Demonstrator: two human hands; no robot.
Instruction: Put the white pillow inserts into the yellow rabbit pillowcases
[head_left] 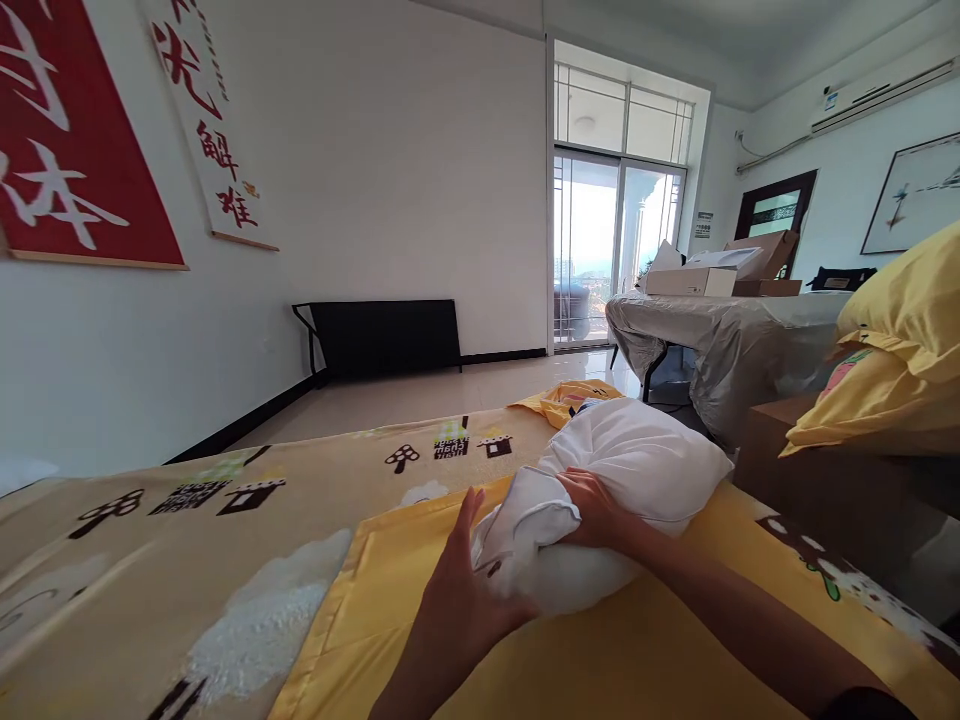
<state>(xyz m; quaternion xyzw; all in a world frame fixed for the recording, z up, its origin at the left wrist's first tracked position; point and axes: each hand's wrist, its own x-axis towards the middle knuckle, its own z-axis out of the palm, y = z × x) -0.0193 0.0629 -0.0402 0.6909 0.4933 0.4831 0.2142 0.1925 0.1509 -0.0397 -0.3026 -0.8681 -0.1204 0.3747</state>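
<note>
A white pillow (645, 450) lies bunched and folded on a yellow cloth (397, 570), which is spread over a beige patterned blanket (300, 500). My left hand (469, 590) is at the pillow's near left end, thumb and fingers wrapped around its folded edge. My right hand (592, 508) presses into the middle of the pillow, its fingers closed on the white fabric and partly hidden by a fold. Just beyond the pillow sits a crumpled yellow printed cloth (562, 402).
Stacked yellow pillows (900, 350) rest on a brown box (810, 480) at the right. Behind them is a plastic-covered table (720, 320) with open cardboard boxes (690, 282). A black folded panel (386, 338) leans against the wall.
</note>
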